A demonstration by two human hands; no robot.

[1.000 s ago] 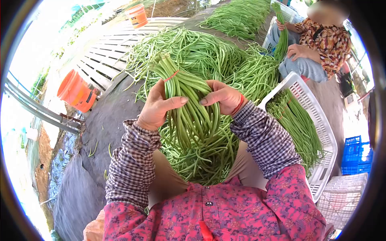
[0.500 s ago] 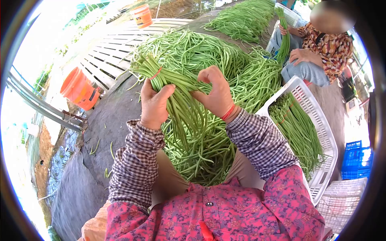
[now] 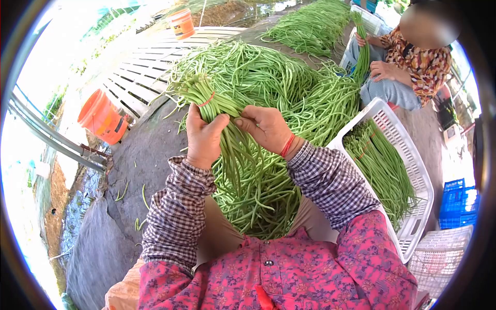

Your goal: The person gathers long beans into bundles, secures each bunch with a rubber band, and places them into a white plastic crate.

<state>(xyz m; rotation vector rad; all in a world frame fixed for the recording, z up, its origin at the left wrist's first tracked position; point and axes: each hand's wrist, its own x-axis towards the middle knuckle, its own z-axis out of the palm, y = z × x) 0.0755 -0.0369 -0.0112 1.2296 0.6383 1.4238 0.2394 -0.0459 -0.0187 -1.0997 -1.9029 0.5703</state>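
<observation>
Together our left hand (image 3: 204, 137) and right hand (image 3: 265, 127) grasp a bundle of long beans (image 3: 223, 111) — tied near its top with a red rubber band (image 3: 207, 99) — held over the loose bean heap (image 3: 268, 77). No readable writing shows on the white crate (image 3: 413, 170) or orange bucket (image 3: 101, 116).

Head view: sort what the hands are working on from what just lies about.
In hand:
- bundle of long beans, gripped by left hand and right hand
- red band around its top

Lying about:
- loose bean pile
- white crate holding bundles
- orange bucket
- blue crates
- co-worker's bundle
</observation>
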